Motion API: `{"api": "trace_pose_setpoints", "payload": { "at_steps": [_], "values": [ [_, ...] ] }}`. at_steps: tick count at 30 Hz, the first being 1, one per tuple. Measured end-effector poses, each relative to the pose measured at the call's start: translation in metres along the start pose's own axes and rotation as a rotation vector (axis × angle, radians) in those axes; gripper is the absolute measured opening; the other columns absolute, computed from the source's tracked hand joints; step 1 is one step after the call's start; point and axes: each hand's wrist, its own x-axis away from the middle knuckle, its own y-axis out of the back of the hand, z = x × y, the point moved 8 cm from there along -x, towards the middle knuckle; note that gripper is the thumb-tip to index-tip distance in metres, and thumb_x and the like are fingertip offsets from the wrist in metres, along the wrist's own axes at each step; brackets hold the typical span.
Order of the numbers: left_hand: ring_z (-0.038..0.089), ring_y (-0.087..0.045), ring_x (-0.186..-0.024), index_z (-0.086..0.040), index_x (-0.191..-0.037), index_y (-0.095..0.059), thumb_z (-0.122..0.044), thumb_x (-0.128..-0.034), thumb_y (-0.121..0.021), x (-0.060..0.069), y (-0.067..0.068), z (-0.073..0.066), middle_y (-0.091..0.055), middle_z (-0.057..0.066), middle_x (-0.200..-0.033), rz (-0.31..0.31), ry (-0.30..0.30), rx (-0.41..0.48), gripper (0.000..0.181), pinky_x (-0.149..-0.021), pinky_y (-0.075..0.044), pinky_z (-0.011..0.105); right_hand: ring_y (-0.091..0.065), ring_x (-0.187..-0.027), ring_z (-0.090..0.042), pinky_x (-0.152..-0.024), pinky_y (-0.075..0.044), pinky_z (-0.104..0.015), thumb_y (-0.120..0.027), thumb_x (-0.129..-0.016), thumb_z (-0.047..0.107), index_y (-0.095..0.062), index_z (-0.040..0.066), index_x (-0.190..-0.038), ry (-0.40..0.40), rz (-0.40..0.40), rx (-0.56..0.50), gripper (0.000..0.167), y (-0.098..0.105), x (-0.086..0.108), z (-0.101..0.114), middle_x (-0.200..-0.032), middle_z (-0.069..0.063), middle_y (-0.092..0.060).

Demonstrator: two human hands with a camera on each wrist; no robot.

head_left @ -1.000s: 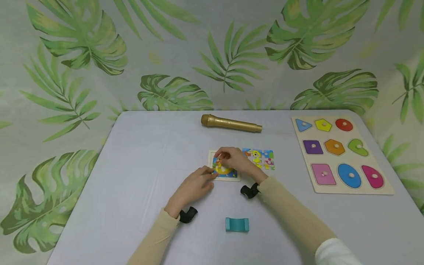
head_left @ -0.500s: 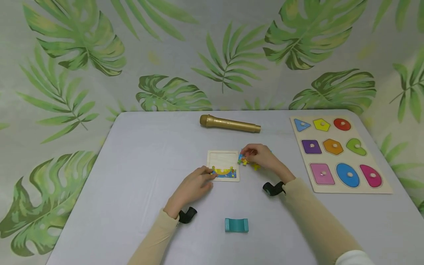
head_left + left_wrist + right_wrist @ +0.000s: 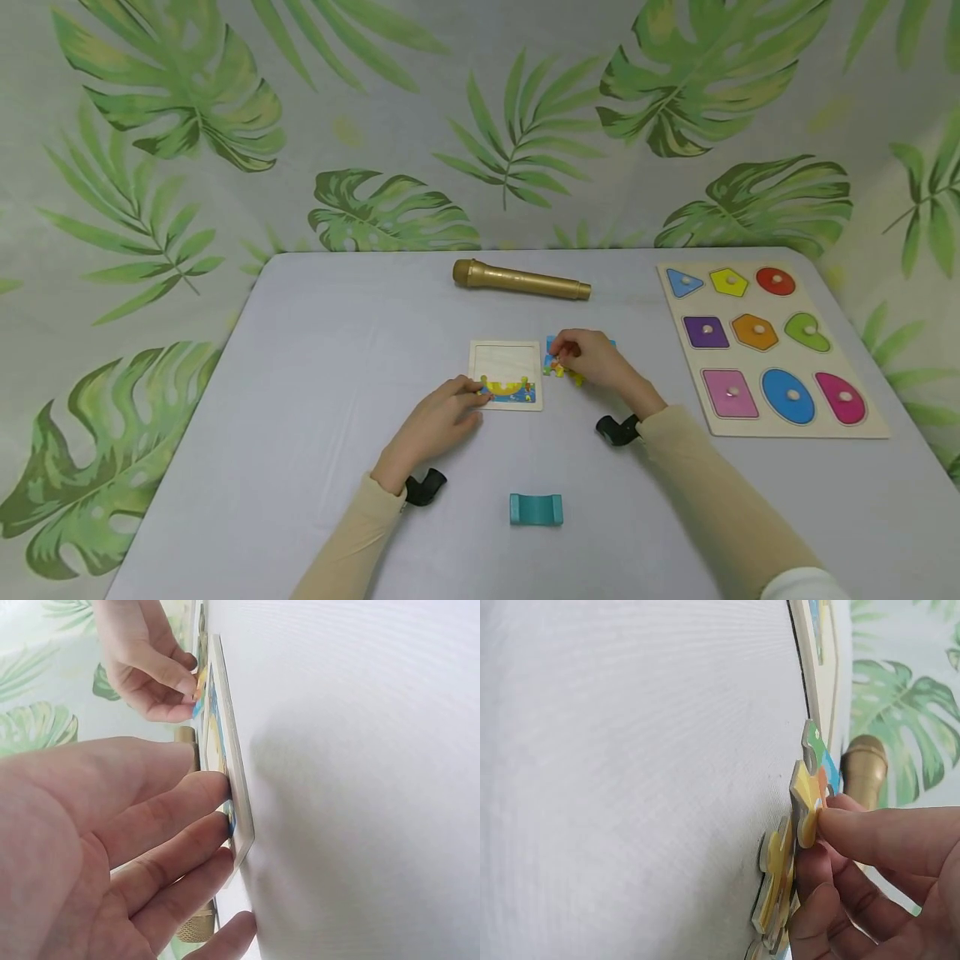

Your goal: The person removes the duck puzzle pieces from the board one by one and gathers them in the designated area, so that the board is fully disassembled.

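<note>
A small wooden jigsaw tray (image 3: pixel 506 348) lies mid-table, its lower part filled with colourful pieces and its upper part bare wood. My left hand (image 3: pixel 438 422) rests its fingertips on the tray's lower left corner, fingers fairly straight in the left wrist view. Right of the tray, my right hand (image 3: pixel 592 360) pinches a jigsaw piece (image 3: pixel 808 796) between thumb and fingers. That piece is yellow, orange, green and blue, and is held low over the table. More loose jigsaw pieces (image 3: pixel 774 881) lie beside it, partly hidden under the right hand.
Behind the tray lies a gold microphone (image 3: pixel 521 280). A wooden shape board (image 3: pixel 772 350) with knobbed colourful shapes is at the right. Nearer the front is a teal, curved-top block (image 3: pixel 536 510). A leaf-patterned cloth (image 3: pixel 397 208) hangs behind the table.
My right hand has lifted the piece out of the tray and moved it right, beside the loose pieces, baring the tray's upper wood. My left hand stays in place.
</note>
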Motion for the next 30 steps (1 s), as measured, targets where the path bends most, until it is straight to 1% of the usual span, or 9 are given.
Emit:
{"api": "trace_pose_setpoints", "payload": {
  "at_steps": [4,8,13,16,19,22,25,30],
  "values": [
    [0.026,-0.052,-0.117,-0.002,-0.124,-0.063,-0.012,-0.0931,-0.062,-0.001,-0.001,0.0,-0.056,0.011,-0.123,0.001,0.002,0.0,0.033,-0.098,-0.042,0.038,-0.053,-0.076,-0.02,-0.068,-0.046,-0.032,-0.063,-0.087,-0.005,-0.066,0.001,-0.091,0.01,-0.012,0.026,0.008,0.001,0.002,0.001,-0.083,-0.006,-0.06],
    [0.026,-0.053,-0.116,-0.003,-0.123,-0.064,-0.012,-0.0933,-0.062,-0.001,0.0,-0.001,-0.057,0.011,-0.123,0.002,0.002,-0.006,0.032,-0.097,-0.043,0.037,-0.055,-0.078,-0.021,-0.07,-0.047,-0.034,-0.063,-0.087,-0.005,-0.066,0.001,-0.092,0.017,-0.029,0.02,0.008,0.003,0.004,0.002,-0.085,-0.009,-0.061],
    [0.026,-0.054,-0.111,-0.003,-0.117,-0.068,-0.011,-0.0929,-0.062,-0.003,0.004,-0.004,-0.058,0.01,-0.12,-0.027,-0.021,-0.017,0.026,-0.091,-0.046,0.038,-0.056,-0.081,-0.021,-0.073,-0.048,-0.034,-0.064,-0.087,-0.004,-0.066,0.001,-0.094,0.018,-0.044,-0.022,0.009,0.003,0.007,0.004,-0.089,-0.009,-0.063],
    [0.027,-0.052,-0.113,-0.003,-0.115,-0.069,-0.01,-0.0924,-0.063,-0.006,0.003,-0.006,-0.057,0.011,-0.121,-0.04,-0.047,-0.022,0.024,-0.092,-0.044,0.04,-0.057,-0.082,-0.022,-0.073,-0.049,-0.034,-0.064,-0.085,-0.007,-0.065,0.0,-0.095,0.032,-0.035,-0.033,0.012,0.002,0.008,0.008,-0.09,-0.009,-0.064],
    [0.027,-0.047,-0.12,-0.005,-0.12,-0.067,-0.012,-0.0928,-0.062,-0.009,-0.001,-0.009,-0.055,0.009,-0.127,-0.017,-0.068,-0.036,0.028,-0.097,-0.041,0.043,-0.056,-0.083,-0.024,-0.075,-0.049,-0.037,-0.064,-0.079,-0.013,-0.065,-0.001,-0.094,0.049,-0.017,-0.004,0.019,-0.002,0.009,0.012,-0.09,-0.01,-0.062],
    [0.026,-0.043,-0.125,-0.008,-0.126,-0.063,-0.015,-0.0942,-0.061,-0.011,-0.006,-0.011,-0.052,0.007,-0.133,0.025,-0.071,-0.05,0.033,-0.099,-0.038,0.046,-0.055,-0.084,-0.025,-0.077,-0.049,-0.038,-0.064,-0.074,-0.017,-0.064,-0.002,-0.094,0.053,-0.007,0.049,0.025,-0.005,0.01,0.014,-0.09,-0.01,-0.059],
    [0.025,-0.041,-0.126,-0.011,-0.129,-0.062,-0.016,-0.095,-0.06,-0.012,-0.009,-0.011,-0.05,0.006,-0.136,0.047,-0.06,-0.064,0.034,-0.1,-0.036,0.047,-0.055,-0.085,-0.025,-0.077,-0.049,-0.038,-0.065,-0.073,-0.017,-0.064,-0.001,-0.094,0.055,-0.015,0.076,0.026,-0.007,0.009,0.013,-0.091,-0.01,-0.057],
    [0.024,-0.042,-0.126,-0.011,-0.129,-0.062,-0.017,-0.0956,-0.059,-0.011,-0.01,-0.011,-0.05,0.005,-0.137,0.049,-0.048,-0.055,0.034,-0.1,-0.035,0.047,-0.053,-0.082,-0.023,-0.074,-0.048,-0.036,-0.068,-0.074,-0.015,-0.064,0.001,-0.092,0.066,-0.015,0.102,0.025,-0.009,0.011,0.013,-0.09,-0.008,-0.056]
  ]
}}
